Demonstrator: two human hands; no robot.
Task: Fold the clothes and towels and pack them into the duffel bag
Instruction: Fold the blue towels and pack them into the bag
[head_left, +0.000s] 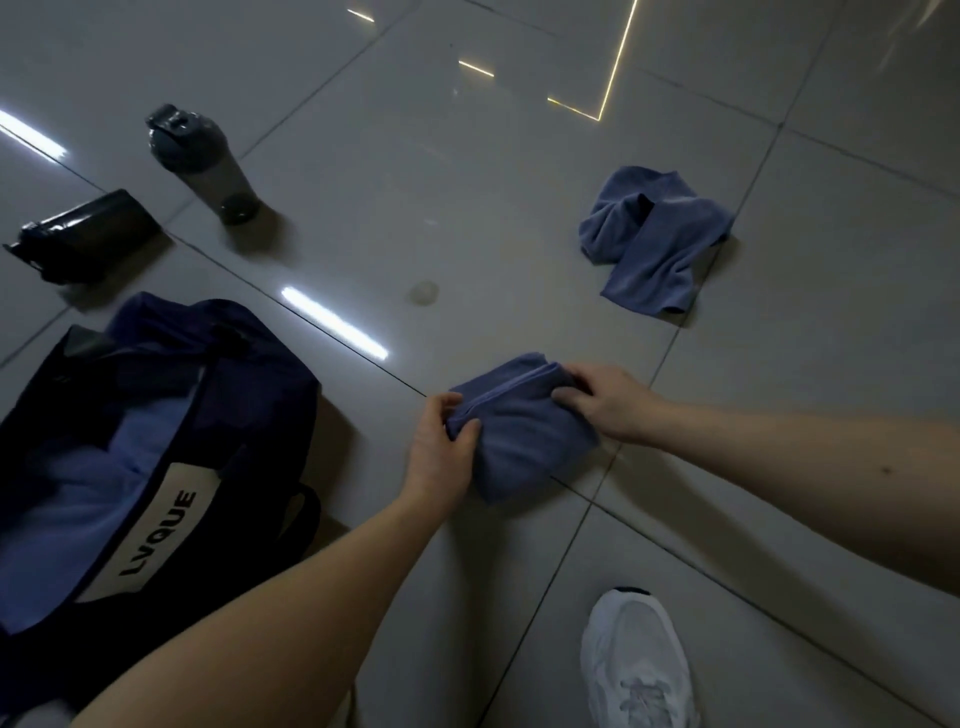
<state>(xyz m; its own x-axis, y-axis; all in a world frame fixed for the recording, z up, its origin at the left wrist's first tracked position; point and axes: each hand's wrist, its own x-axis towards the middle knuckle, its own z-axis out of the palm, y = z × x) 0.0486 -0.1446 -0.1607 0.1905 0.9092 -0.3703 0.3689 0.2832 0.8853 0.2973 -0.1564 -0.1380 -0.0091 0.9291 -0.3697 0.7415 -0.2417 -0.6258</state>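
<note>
Gripping a soft folded blue towel (519, 441), fingers of left hand (439, 457) and right hand (608, 405) clamped on its ends

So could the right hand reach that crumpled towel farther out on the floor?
Probably yes: only bare floor lies between the right hand and the crumpled towel. But it grips the folded towel along with the left hand, so it would have to let go first.
</note>
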